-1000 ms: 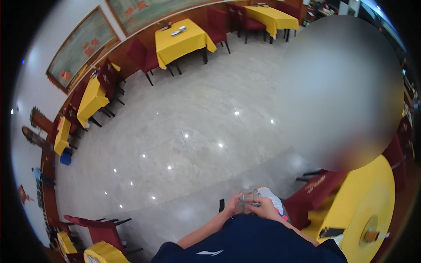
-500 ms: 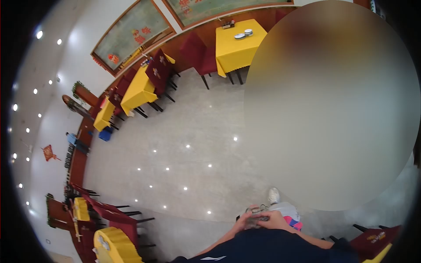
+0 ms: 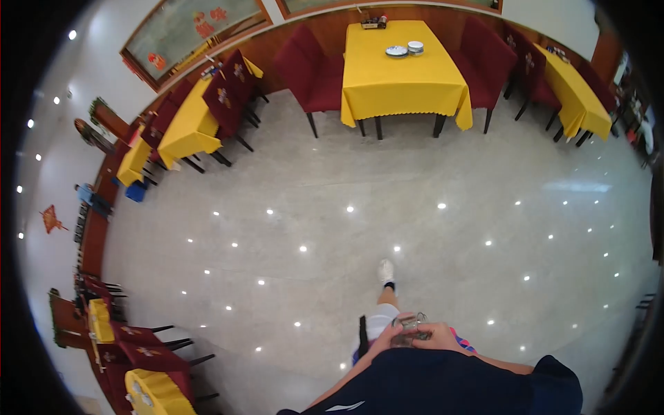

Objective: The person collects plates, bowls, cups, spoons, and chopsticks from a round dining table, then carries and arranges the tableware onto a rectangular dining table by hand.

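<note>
Close in front of my body, at waist height, my left hand (image 3: 389, 336) and my right hand (image 3: 437, 336) come together around some clear, glass-like pieces (image 3: 409, 330). A thin curved rim or ring shows at their top; the exact kind is too small to make out. The fingers of both hands are bent around them from either side. My dark blue shirt (image 3: 443, 384) hides the forearms in part. Below the hands, one leg is stretched forward, with a white shoe (image 3: 386, 272) on the floor.
Ahead stands a yellow-covered table (image 3: 398, 86) with white dishes (image 3: 396, 51) and dark red chairs (image 3: 321, 86) beside it. More yellow tables line the left (image 3: 197, 128) and right (image 3: 577, 104). A round-edged yellow table (image 3: 162, 394) is near at lower left. A person (image 3: 93, 199) stands far left.
The view has shifted and come nearer to the far table, and the leg now reaches farther forward. Both hands still hold the clear pieces at the waist.
</note>
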`<state>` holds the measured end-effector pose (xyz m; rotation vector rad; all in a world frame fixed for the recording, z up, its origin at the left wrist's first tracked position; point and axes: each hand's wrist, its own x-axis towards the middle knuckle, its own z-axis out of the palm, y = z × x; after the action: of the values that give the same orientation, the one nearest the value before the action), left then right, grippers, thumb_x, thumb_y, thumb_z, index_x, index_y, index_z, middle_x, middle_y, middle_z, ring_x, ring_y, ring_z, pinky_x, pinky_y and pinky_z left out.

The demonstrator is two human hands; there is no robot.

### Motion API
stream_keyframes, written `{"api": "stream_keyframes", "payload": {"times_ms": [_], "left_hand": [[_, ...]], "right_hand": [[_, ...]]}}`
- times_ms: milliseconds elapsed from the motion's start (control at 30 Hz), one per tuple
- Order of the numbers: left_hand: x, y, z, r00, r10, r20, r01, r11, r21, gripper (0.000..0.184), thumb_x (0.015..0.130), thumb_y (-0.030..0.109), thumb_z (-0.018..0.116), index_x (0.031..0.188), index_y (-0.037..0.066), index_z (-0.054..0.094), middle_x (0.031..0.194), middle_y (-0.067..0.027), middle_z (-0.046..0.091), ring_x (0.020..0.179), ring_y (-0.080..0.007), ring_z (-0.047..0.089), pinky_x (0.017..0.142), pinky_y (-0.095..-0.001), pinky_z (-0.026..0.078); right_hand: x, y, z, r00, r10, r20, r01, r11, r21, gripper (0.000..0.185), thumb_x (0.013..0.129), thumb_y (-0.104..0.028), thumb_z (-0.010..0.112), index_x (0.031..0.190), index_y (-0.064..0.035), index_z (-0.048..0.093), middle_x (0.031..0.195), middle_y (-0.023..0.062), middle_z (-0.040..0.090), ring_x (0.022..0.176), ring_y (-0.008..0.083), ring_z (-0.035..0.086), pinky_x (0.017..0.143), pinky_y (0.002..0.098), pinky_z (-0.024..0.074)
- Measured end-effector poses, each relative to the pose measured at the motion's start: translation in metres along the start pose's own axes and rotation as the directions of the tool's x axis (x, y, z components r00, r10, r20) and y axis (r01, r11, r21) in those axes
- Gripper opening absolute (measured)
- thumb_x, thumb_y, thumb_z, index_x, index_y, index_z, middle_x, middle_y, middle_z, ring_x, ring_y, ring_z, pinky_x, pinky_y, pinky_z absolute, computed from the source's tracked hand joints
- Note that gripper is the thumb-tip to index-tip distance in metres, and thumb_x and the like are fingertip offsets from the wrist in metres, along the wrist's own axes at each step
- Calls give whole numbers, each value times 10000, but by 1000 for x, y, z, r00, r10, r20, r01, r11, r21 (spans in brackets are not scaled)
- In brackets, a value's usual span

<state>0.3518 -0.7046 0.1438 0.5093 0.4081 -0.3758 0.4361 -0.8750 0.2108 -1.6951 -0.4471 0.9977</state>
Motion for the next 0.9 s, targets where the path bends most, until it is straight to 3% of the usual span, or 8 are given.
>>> {"api": "stream_keyframes", "payload": {"times_ms": [67,167,233,467,600,667,733,900], "left_hand": [[53,71,24,1000,11,18,-15,966,257,652,886,351,610,1403,46,355,1309,-170,514,1194,-283,537,981,-408,459],[110,157,56,994,-65,92,63,998,28,541,933,317,529,1371,38,377,1261,-222,549,1151,-317,570,907,-380,515],[149,207,65,983,-134,123,120,986,113,495,943,291,526,1355,37,423,1235,-164,555,1123,-249,574,921,-350,494],[318,346,63,957,-236,170,170,927,334,461,951,296,519,1324,26,485,1236,-90,533,1147,-156,502,999,-284,372],[414,437,54,958,-270,94,219,905,365,478,950,305,519,1335,27,468,1237,-99,538,1134,-173,526,968,-297,417],[458,493,56,973,-229,-31,226,916,331,569,915,391,561,1348,41,445,1196,-133,579,1044,-234,599,842,-378,526],[502,559,73,971,-210,-111,236,903,358,580,912,411,563,1348,44,453,1203,-146,590,1037,-267,612,823,-415,543],[606,707,115,992,26,-121,0,979,206,585,916,439,538,1348,51,459,1213,-150,591,1008,-276,620,785,-426,544]], "right_hand": [[59,-42,-38,996,31,-87,-49,975,-218,274,835,-151,692,1092,-59,693,878,52,708,764,94,636,696,251,513],[123,-95,-79,978,153,-140,-171,978,-121,270,834,-100,691,1095,-30,687,911,55,707,787,92,639,691,259,521],[165,-116,-105,961,217,-170,-190,968,163,267,836,-42,682,1098,12,674,937,63,699,802,88,636,695,246,523],[315,-155,-197,919,285,-271,-167,906,388,260,855,-10,662,1110,37,659,956,72,683,828,89,631,717,225,518],[440,-161,-260,940,206,-272,-68,894,442,238,853,-7,662,1088,32,668,927,61,679,817,86,626,701,227,514],[506,-181,-300,956,128,-266,6,892,452,232,847,-7,666,1076,24,675,907,52,680,809,78,621,691,224,511],[572,-227,-348,969,48,-241,-1,981,192,227,839,-45,674,1062,0,689,827,28,678,712,54,605,603,208,486],[720,-334,-449,986,-2,-169,44,969,243,259,797,-130,660,1044,-75,713,652,14,635,474,44,503,439,234,413]]}}
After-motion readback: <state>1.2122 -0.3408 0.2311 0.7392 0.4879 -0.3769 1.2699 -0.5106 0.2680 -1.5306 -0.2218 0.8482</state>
